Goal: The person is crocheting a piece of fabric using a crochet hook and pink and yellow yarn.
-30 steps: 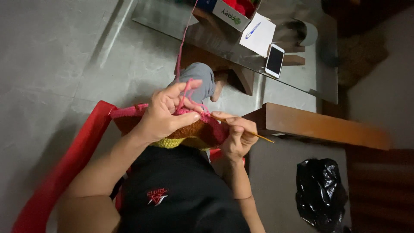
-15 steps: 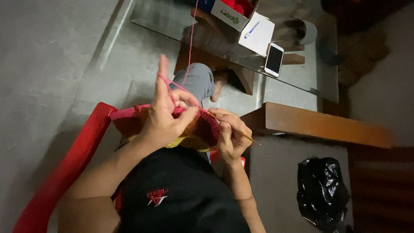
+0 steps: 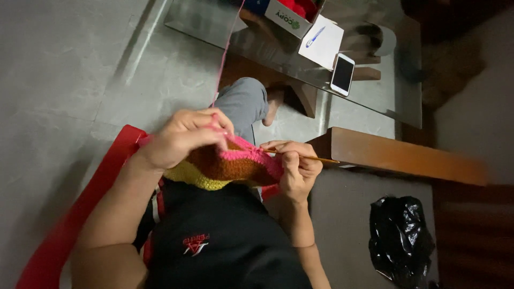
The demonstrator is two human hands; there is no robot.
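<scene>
Head view: the left hand (image 3: 182, 139) is curled over the top edge of the crochet piece (image 3: 225, 166), fingers pinching the pink border and the yarn (image 3: 224, 59) that runs up toward the glass table (image 3: 385, 96). The right hand (image 3: 297, 168) pinches a hook (image 3: 316, 158) at the piece's right end. The piece lies over the lap: yellow and brown bands look finished, the pink row seems partly worked. Both forearms angle inward, wrists bent, elbows close to the body.

On the glass table (image 3: 375, 101) lie a phone (image 3: 342, 74) with dark screen, a white paper sheet (image 3: 321, 42) and a white-sided box (image 3: 292, 15).
</scene>
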